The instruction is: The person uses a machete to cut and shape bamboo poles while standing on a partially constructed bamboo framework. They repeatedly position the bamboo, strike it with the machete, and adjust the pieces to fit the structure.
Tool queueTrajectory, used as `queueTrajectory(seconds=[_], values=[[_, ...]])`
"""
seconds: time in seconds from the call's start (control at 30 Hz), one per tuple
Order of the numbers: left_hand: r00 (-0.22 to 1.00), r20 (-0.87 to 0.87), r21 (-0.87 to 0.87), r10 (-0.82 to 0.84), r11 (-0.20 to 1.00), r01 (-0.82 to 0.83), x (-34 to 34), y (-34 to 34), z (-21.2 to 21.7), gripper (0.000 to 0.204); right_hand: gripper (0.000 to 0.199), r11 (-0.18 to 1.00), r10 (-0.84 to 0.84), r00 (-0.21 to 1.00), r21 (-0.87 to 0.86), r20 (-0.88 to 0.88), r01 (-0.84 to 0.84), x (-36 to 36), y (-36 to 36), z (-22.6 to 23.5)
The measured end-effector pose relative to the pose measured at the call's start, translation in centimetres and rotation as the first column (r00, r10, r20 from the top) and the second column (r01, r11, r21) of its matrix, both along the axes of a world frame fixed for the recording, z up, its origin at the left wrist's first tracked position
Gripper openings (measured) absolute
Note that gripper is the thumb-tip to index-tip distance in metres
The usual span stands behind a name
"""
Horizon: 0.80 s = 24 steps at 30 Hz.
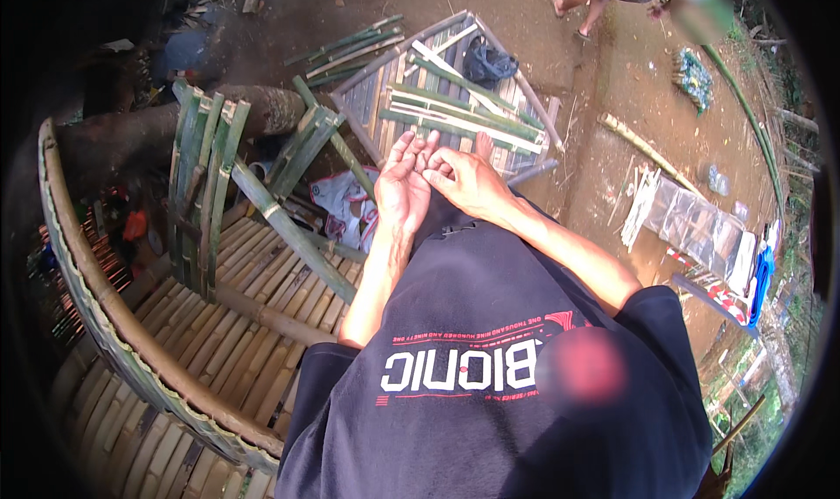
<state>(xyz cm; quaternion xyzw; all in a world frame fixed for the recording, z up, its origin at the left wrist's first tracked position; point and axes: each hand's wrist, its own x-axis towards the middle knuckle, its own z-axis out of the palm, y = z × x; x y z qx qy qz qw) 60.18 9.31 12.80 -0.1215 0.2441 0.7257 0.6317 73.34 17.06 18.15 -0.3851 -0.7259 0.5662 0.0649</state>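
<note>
My left hand [404, 188] is held palm up in front of my body, its fingers stretched and slightly bent. Against its fingertips rests my right hand [471, 182], with thumb and fingers drawn together in a pinch. Anything between those fingers is too small or hidden to make out. Beyond both hands lies a low bamboo platform [374, 105] with a slatted top. Several split bamboo strips [472, 119] lie across it, green and pale, along with a crumpled black plastic bag [488, 64].
Left of me is a bamboo slat bench [262, 276] with a curved rail [87, 245] and upright green bamboo pieces [210, 166]. A white-and-red bag [343, 203] lies beside it. At right are a bamboo pole [649, 151] and clear plastic sheeting [696, 223]. Another person [599, 0] stands far off.
</note>
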Motion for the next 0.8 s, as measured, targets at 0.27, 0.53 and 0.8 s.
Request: queueTrajectory(seconds=[0.27, 0.53, 0.8], values=[[0.99, -0.122, -0.017, 0.072, 0.997, -0.075, 1.1, 3.3, 3.0, 0.031, 0.025, 0.998, -0.029, 0.996, 0.059, -0.089, 0.035, 0.0, 3.1, 0.9], [0.987, -0.159, -0.341, 0.0, 0.938, -0.055, -0.4, 0.8, 0.3, 0.038, 0.02, 0.706, 0.515, 0.565, 0.693, -0.645, 0.148, 3.3, 3.2, 22.3], [0.985, -0.146, -0.36, -0.095, 0.932, 0.037, -1.2, -1.3, -4.1, 0.028, 0.022, 0.608, 0.374, 0.392, 0.541, -0.841, 0.581, 3.4, 0.3, 23.2]])
